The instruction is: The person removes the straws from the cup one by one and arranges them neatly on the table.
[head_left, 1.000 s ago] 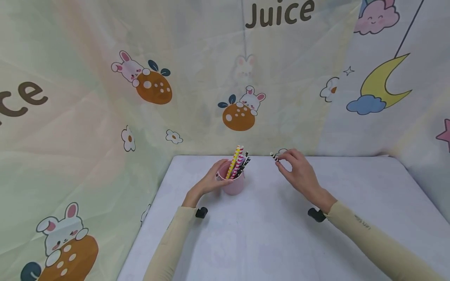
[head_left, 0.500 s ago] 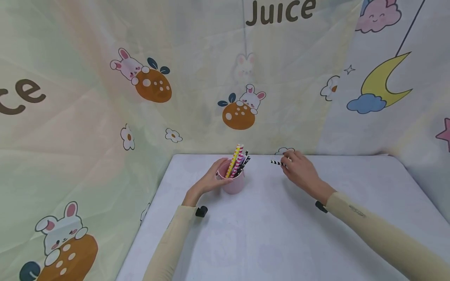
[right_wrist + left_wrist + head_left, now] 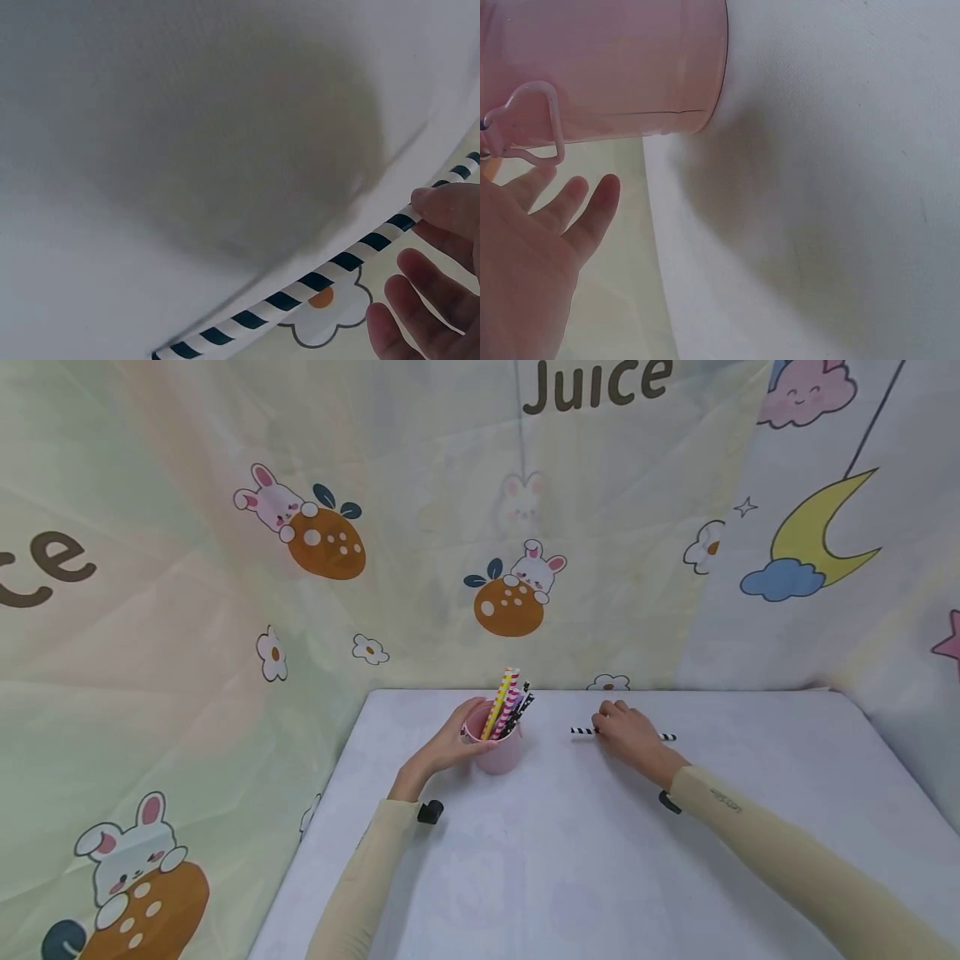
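Observation:
My left hand [image 3: 448,745] holds a small pink bucket [image 3: 498,758] by its rim, thumb at the front and fingers round the far side. The left wrist view shows the bucket's wire handle loop [image 3: 555,124] beside my lower fingers. Paper straws [image 3: 497,708] lean inside, in yellow, pink-striped and black-and-white patterns. To the right, my right hand [image 3: 632,737] pinches a black-and-white striped straw [image 3: 315,281] between thumb and forefinger. That straw lies sideways, close over the table, its ends showing on either side of the hand. The other right fingers are loosely bent.
A white-covered table [image 3: 525,868] stretches under both hands. Behind and at the left stands a cloth backdrop [image 3: 420,527] printed with rabbits, flowers and a moon, meeting the table's back edge.
My right hand has moved down toward the table with the striped straw, turning it from tilted to nearly level. My left hand and the bucket have stayed in place.

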Tool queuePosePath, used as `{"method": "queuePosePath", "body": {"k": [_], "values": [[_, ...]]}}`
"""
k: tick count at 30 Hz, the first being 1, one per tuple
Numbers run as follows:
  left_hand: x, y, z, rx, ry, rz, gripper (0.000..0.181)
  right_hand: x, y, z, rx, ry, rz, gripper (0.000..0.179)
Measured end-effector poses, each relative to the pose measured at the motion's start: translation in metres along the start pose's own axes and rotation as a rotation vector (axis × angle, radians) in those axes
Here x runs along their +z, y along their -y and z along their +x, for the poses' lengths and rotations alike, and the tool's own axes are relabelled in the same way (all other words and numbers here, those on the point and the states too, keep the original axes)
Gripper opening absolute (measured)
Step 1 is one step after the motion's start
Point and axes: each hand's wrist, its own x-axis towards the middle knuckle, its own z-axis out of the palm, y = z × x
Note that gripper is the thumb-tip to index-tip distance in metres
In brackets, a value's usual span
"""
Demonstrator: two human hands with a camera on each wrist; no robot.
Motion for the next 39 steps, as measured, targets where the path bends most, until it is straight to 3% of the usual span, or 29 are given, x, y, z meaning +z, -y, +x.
{"method": "queuePosePath", "body": {"k": [13, 24, 32, 39], "values": [[0.001, -0.004, 0.001, 0.014, 0.001, -0.009, 0.093, 0.012, 0.001, 0.0, 0.048, 0.086, 0.0, 0.008], [0.002, -0.003, 0.001, 0.001, -0.001, -0.005, 0.097, 0.015, 0.001, -0.005, 0.045, 0.069, 0.008, 0.009], [0.002, -0.002, 0.001, 0.01, -0.009, -0.005, 0.096, 0.016, 0.002, -0.003, 0.06, 0.084, 0.005, 0.019], [0.002, 0.001, 0.0, -0.002, -0.009, -0.001, 0.096, 0.011, 0.006, 0.0, 0.107, 0.096, 0.056, 0.04]]}}
